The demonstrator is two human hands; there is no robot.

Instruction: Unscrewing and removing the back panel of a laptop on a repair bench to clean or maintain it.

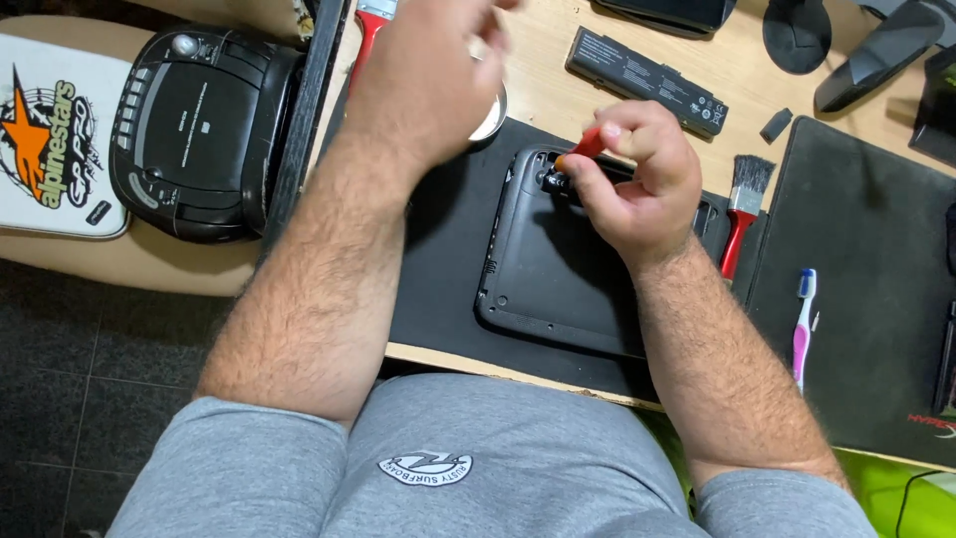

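Head view: the right hand (637, 184) is closed around a red-handled screwdriver (586, 147), its tip at the top left corner of the black laptop (543, 279) lying upside down on a black mat (438, 259). The left hand (423, 75) hovers blurred over a small round tin (492, 122) beyond the laptop; I cannot tell its grip. A battery (645, 80) lies farther back.
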